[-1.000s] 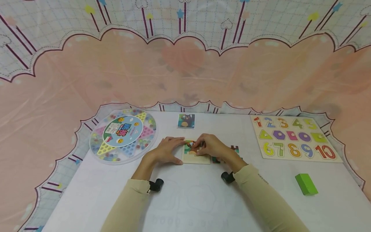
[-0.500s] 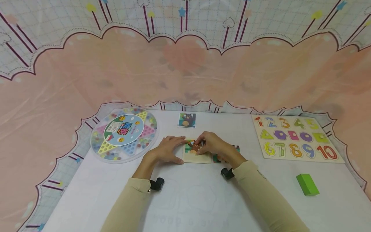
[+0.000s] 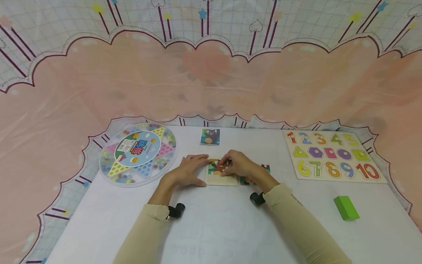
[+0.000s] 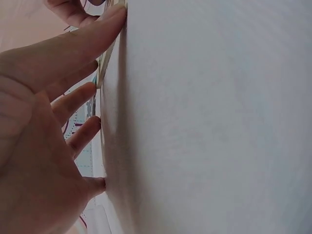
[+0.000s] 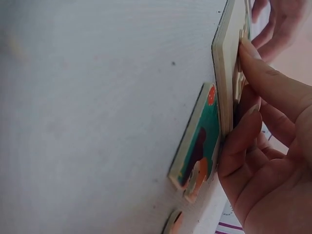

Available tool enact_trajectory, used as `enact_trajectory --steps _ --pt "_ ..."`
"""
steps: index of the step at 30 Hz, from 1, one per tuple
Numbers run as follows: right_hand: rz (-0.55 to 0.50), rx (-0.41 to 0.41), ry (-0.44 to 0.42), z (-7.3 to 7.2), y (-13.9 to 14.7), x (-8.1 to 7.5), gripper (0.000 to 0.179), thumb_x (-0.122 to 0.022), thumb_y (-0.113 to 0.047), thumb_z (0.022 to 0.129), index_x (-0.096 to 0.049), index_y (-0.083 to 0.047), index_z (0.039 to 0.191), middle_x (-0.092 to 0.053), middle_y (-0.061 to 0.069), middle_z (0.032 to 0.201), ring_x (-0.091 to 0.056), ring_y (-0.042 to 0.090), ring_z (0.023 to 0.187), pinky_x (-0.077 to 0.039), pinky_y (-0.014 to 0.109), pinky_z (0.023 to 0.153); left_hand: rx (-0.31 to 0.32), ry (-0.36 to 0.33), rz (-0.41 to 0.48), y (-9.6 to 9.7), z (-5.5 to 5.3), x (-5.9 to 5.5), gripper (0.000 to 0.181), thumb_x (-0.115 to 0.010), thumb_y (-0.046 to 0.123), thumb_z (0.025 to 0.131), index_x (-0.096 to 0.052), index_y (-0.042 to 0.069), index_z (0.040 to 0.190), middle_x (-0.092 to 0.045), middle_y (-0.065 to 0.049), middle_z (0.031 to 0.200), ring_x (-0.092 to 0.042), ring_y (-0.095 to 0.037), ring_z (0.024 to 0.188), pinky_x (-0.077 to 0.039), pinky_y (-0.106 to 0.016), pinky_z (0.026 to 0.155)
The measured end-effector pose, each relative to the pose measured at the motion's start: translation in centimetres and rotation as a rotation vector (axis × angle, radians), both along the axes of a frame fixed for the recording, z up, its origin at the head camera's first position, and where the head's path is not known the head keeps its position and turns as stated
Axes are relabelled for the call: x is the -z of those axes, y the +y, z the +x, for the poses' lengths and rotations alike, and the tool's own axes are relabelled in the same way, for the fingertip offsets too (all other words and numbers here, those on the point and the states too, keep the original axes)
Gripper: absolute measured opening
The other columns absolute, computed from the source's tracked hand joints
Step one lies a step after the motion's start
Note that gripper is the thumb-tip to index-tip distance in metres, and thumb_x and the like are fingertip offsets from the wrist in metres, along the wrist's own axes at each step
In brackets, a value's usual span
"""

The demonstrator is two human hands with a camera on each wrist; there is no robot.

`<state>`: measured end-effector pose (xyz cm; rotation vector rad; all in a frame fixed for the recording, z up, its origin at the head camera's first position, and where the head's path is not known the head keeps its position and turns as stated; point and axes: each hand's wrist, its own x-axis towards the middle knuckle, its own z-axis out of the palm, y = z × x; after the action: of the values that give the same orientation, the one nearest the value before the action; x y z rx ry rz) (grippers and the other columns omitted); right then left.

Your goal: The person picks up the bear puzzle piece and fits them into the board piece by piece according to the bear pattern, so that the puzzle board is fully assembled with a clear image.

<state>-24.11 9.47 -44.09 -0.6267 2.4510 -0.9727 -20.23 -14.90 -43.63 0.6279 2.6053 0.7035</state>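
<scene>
A small square wooden puzzle board [image 3: 221,180] lies on the white table, its upper part covered by pieces printed with a brown bear. My left hand [image 3: 188,171] rests along the board's left side with fingers spread, the thumb [image 4: 92,36] against the edge. Over the board, my right hand [image 3: 241,165] pinches a puzzle piece [image 5: 239,80] between thumb and fingers, mostly hidden by them. Right of the board, partly under the right wrist, lie loose puzzle pieces [image 5: 200,139], green and orange, and another small piece [image 5: 173,223] farther off.
Behind the board is a bear picture card [image 3: 210,136]. A round Chinese checkers set [image 3: 138,154] stands at the left. A number and shape board [image 3: 333,157] and a green block [image 3: 346,208] are at the right. A printed curtain [image 3: 211,84] hangs behind the table.
My right fingers have shifted slightly over the board, and more of the bear picture shows beside them. The left hand keeps its place; the whole view moves a little with the head.
</scene>
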Motion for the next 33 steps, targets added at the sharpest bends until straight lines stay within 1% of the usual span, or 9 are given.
enact_trajectory --steps 4,9,15,20,24,26,28,31,33 --pt "0.015 0.001 -0.009 0.0 0.4 -0.2 0.036 -0.082 -0.018 0.086 -0.071 -0.008 0.119 -0.063 0.010 0.122 -0.056 0.015 0.092 -0.051 0.024 0.080 0.007 0.008 -0.003 0.3 -0.3 0.0 0.081 -0.087 0.031 0.080 -0.050 0.017 0.151 -0.034 -0.006 0.167 -0.027 -0.038 0.154 -0.009 -0.072 0.124" --pt "0.015 -0.015 -0.018 0.1 1.6 -0.9 0.038 -0.079 -0.027 0.090 -0.071 -0.014 0.124 -0.064 0.007 0.123 -0.057 0.016 0.091 -0.050 0.026 0.078 0.007 -0.003 -0.009 0.6 -0.6 -0.1 0.082 -0.087 0.032 0.080 -0.049 0.018 0.152 -0.033 -0.005 0.168 -0.025 -0.038 0.155 -0.007 -0.073 0.124" --pt "-0.035 0.069 0.004 0.7 3.7 -2.1 0.034 -0.074 -0.029 0.094 -0.070 -0.018 0.126 -0.063 0.004 0.130 -0.058 0.019 0.094 -0.050 0.028 0.076 0.005 -0.010 -0.016 0.8 -0.6 -0.2 0.083 -0.087 0.030 0.080 -0.048 0.018 0.153 -0.033 -0.006 0.169 -0.025 -0.038 0.155 -0.006 -0.073 0.124" --pt "-0.026 0.092 0.076 1.1 6.0 -2.4 0.032 -0.071 -0.026 0.096 -0.070 -0.013 0.126 -0.064 0.008 0.129 -0.058 0.022 0.105 -0.049 0.031 0.084 0.006 -0.012 -0.010 1.0 -0.5 0.0 0.083 -0.087 0.029 0.080 -0.048 0.018 0.153 -0.032 -0.006 0.169 -0.026 -0.039 0.154 -0.006 -0.071 0.125" --pt "-0.031 0.104 0.124 1.4 8.1 -2.1 0.033 -0.072 -0.025 0.096 -0.070 -0.011 0.125 -0.064 0.010 0.130 -0.058 0.028 0.117 -0.053 0.041 0.093 0.008 -0.004 -0.004 1.0 -0.4 0.2 0.082 -0.087 0.029 0.080 -0.049 0.018 0.152 -0.034 -0.007 0.168 -0.027 -0.039 0.153 -0.007 -0.073 0.124" --pt "-0.045 0.123 0.122 1.5 9.0 -2.0 0.033 -0.072 -0.025 0.096 -0.070 -0.011 0.126 -0.063 0.010 0.133 -0.056 0.032 0.125 -0.051 0.050 0.102 0.006 0.000 0.000 1.0 -0.3 0.2 0.082 -0.087 0.029 0.079 -0.050 0.018 0.152 -0.034 -0.007 0.168 -0.027 -0.040 0.153 -0.007 -0.074 0.124" --pt "-0.060 0.140 0.117 1.7 9.9 -1.9 0.034 -0.071 -0.025 0.096 -0.069 -0.010 0.127 -0.061 0.011 0.137 -0.053 0.036 0.132 -0.047 0.058 0.109 0.000 0.002 0.003 0.9 -0.3 0.3 0.082 -0.087 0.029 0.079 -0.050 0.017 0.151 -0.035 -0.008 0.167 -0.028 -0.041 0.153 -0.007 -0.075 0.123" --pt "-0.070 0.170 0.097 1.7 10.8 -1.7 0.036 -0.070 -0.027 0.097 -0.068 -0.010 0.128 -0.058 0.013 0.142 -0.048 0.039 0.139 -0.041 0.064 0.114 -0.009 0.000 0.004 0.6 -0.2 0.3 0.082 -0.087 0.029 0.079 -0.050 0.016 0.151 -0.035 -0.009 0.167 -0.028 -0.042 0.153 -0.006 -0.075 0.123" --pt "-0.067 0.190 0.089 1.7 11.4 -1.5 0.037 -0.069 -0.027 0.097 -0.067 -0.010 0.130 -0.057 0.014 0.143 -0.047 0.039 0.140 -0.040 0.064 0.115 -0.010 0.004 0.002 0.5 -0.3 0.3 0.081 -0.087 0.029 0.079 -0.050 0.016 0.151 -0.035 -0.009 0.167 -0.028 -0.043 0.152 -0.006 -0.076 0.122"
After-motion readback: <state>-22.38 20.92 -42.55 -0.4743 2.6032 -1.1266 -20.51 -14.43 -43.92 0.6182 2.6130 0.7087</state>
